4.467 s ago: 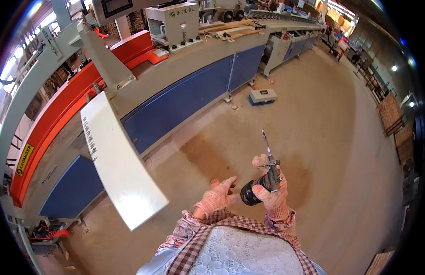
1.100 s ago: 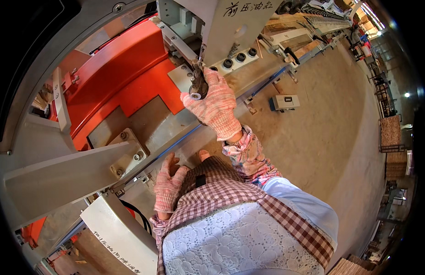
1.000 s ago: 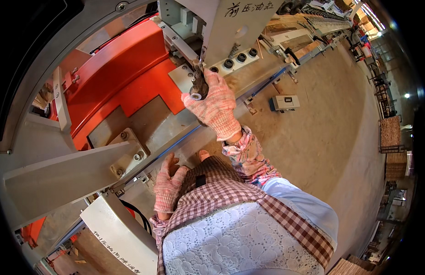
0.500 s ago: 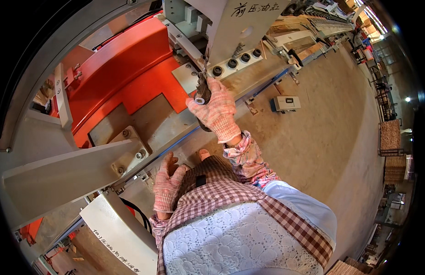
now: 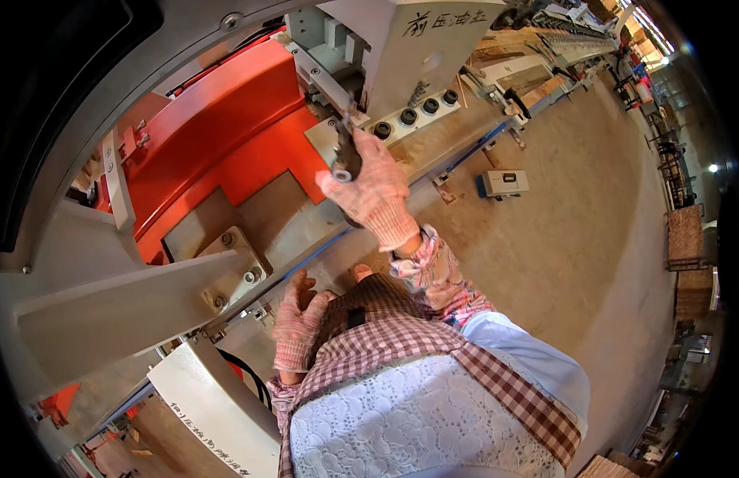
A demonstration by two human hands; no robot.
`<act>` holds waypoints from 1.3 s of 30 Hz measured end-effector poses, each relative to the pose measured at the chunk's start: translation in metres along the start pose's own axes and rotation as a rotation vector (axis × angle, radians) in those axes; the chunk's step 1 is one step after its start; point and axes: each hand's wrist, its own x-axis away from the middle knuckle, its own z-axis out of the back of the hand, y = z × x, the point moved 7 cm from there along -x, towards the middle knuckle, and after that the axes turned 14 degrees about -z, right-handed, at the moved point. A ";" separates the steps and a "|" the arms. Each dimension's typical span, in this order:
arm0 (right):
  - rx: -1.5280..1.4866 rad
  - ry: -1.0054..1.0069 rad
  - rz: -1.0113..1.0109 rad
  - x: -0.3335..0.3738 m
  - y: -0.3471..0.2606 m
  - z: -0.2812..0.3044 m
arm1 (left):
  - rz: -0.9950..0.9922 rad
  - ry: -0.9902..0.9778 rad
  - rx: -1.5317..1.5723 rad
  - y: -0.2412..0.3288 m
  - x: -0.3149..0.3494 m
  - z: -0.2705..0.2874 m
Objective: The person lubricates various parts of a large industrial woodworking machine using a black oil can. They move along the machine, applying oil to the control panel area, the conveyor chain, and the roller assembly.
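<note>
Head view: step in hand?
— Right hand (image 5: 373,187) grasps a dark tool (image 5: 348,154), tip near the grey block (image 5: 397,76)'s base, contact unclear; seems close work there, calling for steady aim.
— Left hand (image 5: 299,323)?
— Loose, half-curled, nothing seen in it, beside the checked apron (image 5: 417,338).
— Surface, room?
— Stained machine bed (image 5: 421,151), red metal piece (image 5: 218,103); box (image 5: 505,183) on the workshop floor (image 5: 561,215).

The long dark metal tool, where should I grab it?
Probably grip the long dark metal tool around its thicker near part, coming from the right like the pink-striped gloved right hand: its narrow end points away.
</note>
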 end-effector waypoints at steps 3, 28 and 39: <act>-0.131 -0.063 0.054 -0.025 -0.046 0.001 | -0.002 0.011 0.022 0.001 -0.001 0.000; 0.199 -0.386 -0.108 -0.201 -0.147 -0.055 | 0.092 0.031 -0.113 0.002 0.008 0.003; 0.400 -0.236 -0.028 -0.240 -0.175 -0.094 | 0.107 -0.002 -0.171 0.003 0.006 0.001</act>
